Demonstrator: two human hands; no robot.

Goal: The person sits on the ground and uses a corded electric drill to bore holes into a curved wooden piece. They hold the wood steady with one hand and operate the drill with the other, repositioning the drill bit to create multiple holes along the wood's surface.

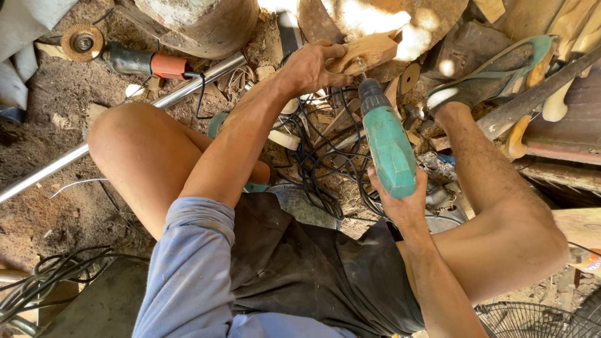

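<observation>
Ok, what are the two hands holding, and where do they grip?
The right hand holds a green drill by its rear handle end. The left hand clamps a wooden piece from the side, by the drill's tip.

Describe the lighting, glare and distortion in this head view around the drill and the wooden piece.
Head view: hard sunlight burns out patches at the top, on the wooden piece under the left hand and on the stump behind it; the teal drill in the right hand sits in even shade, sharp; the wide lens bends the metal pipe and stretches the knees toward the edges.
</observation>
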